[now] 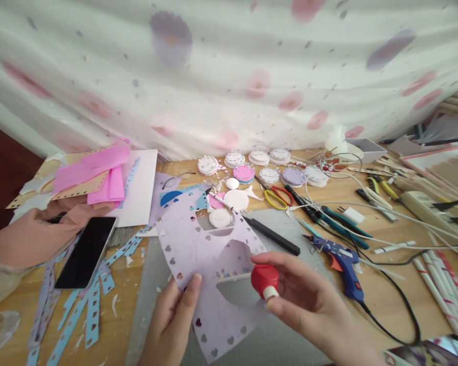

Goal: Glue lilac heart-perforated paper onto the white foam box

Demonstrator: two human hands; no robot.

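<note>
paper, lilac and dotted with hearts along its edges, is lying at a slant over a grey mat in the lower middle of the frame, large rounded gaps showing in it. the left hand is pinching its left edge, thumb on top and fingers going underneath, that grip closing on the sheet. the right hand is holding a small red punch with a white end beside the biggest gap; this grip is opening only as wide as the punch, thumb and fingers pressing its sides. a black pen is resting to the right of centre, and yellow and red scissors are lying above it. a blue glue gun is sitting at the right, its cord curling downward. a phone is lying at the left, with blue strips spreading across the wooden surface below it. a flowered curtain is filling the top.
</note>
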